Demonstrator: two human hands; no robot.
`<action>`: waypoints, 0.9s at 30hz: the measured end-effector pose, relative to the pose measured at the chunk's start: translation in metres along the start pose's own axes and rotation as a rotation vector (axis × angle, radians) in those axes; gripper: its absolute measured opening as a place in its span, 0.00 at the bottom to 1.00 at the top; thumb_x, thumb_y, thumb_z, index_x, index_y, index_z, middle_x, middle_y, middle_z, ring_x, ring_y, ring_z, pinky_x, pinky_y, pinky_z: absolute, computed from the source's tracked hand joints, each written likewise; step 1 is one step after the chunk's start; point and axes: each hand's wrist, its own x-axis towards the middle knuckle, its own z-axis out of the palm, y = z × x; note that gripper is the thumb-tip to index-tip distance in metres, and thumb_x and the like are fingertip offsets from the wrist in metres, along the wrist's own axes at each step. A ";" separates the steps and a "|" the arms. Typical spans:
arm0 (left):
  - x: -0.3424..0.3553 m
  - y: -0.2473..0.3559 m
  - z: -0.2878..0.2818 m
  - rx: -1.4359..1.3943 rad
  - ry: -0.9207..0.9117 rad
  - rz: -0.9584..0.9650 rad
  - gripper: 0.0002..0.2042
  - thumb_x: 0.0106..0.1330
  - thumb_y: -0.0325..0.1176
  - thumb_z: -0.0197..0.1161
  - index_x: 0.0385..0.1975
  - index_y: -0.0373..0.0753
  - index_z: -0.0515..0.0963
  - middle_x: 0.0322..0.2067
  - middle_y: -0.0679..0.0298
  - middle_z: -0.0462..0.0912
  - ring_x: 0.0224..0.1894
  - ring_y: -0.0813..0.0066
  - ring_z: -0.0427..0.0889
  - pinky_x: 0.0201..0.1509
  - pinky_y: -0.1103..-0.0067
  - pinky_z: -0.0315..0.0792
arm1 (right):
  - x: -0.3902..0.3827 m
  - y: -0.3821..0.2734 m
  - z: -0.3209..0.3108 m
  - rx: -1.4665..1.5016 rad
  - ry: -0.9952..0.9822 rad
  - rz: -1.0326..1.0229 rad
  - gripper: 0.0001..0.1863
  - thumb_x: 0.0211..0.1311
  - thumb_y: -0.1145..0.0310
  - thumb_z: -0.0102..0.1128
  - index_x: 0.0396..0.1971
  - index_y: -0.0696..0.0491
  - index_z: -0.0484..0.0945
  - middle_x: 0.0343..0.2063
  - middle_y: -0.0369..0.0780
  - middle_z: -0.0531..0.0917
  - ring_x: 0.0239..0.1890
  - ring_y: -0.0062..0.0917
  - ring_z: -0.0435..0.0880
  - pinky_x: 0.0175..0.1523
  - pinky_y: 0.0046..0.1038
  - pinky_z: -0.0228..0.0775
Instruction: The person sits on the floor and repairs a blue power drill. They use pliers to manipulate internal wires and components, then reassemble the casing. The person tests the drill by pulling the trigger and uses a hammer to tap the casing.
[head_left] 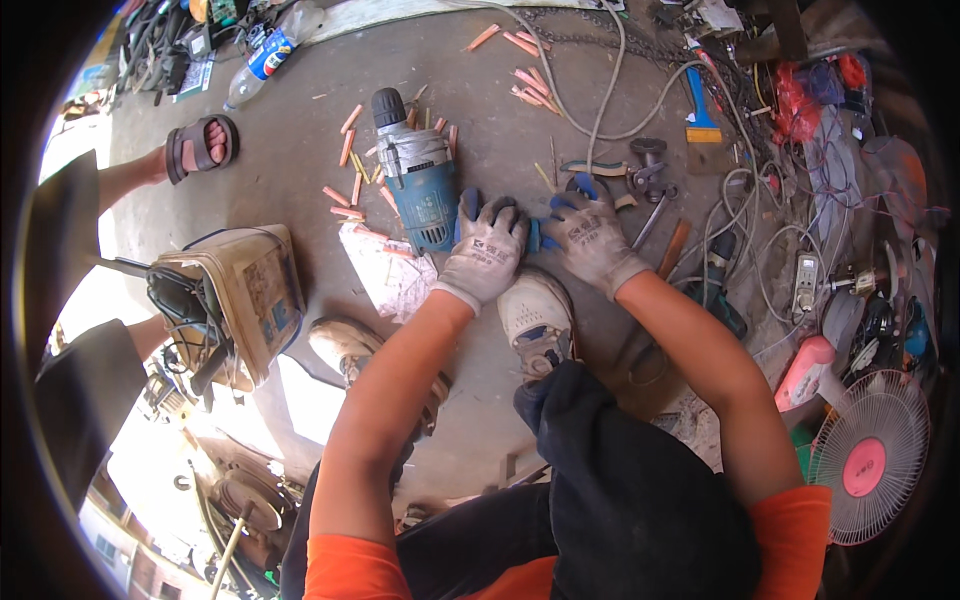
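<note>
A power drill [425, 190] with a teal body, silver gear housing and black chuck lies on the floor, chuck pointing away from me. My left hand [490, 245], in a grey-white work glove with blue fingertips, is just right of its rear end, fingers curled. My right hand [592, 232] wears a matching glove, its fingers also curled. Between the two hands shows a small teal piece [537, 236], coloured like the drill body. Both hands meet at this piece and mostly cover it, so whether it joins the drill cannot be told.
Pinkish paper-like sticks [350, 117] are scattered around the drill. A crumpled white sheet [385, 275] lies by my shoes. A blue-handled scraper [703, 110], cables [600, 110] and a pink fan [865, 465] are at right. Left are a tool bucket [250, 290], a bottle [265, 65] and another person's sandalled foot [205, 148].
</note>
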 end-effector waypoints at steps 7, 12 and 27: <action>0.001 0.001 -0.001 0.024 -0.012 -0.045 0.17 0.61 0.29 0.57 0.50 0.34 0.80 0.55 0.50 0.77 0.65 0.51 0.70 0.75 0.44 0.47 | 0.003 0.004 0.001 0.029 -0.027 -0.010 0.09 0.50 0.61 0.67 0.33 0.44 0.87 0.42 0.36 0.84 0.60 0.33 0.76 0.75 0.51 0.51; 0.005 0.006 -0.005 0.030 -0.028 -0.067 0.16 0.60 0.30 0.57 0.47 0.34 0.81 0.54 0.49 0.77 0.66 0.49 0.69 0.75 0.43 0.47 | 0.004 0.007 -0.005 0.089 -0.117 0.023 0.11 0.50 0.59 0.67 0.35 0.43 0.87 0.43 0.36 0.84 0.61 0.34 0.75 0.74 0.51 0.51; -0.002 -0.002 -0.011 0.079 -0.056 0.040 0.21 0.65 0.29 0.53 0.59 0.34 0.76 0.57 0.50 0.76 0.65 0.50 0.71 0.76 0.43 0.49 | 0.009 0.003 -0.003 0.087 -0.216 0.112 0.17 0.54 0.59 0.65 0.45 0.42 0.86 0.49 0.37 0.83 0.66 0.35 0.71 0.74 0.54 0.47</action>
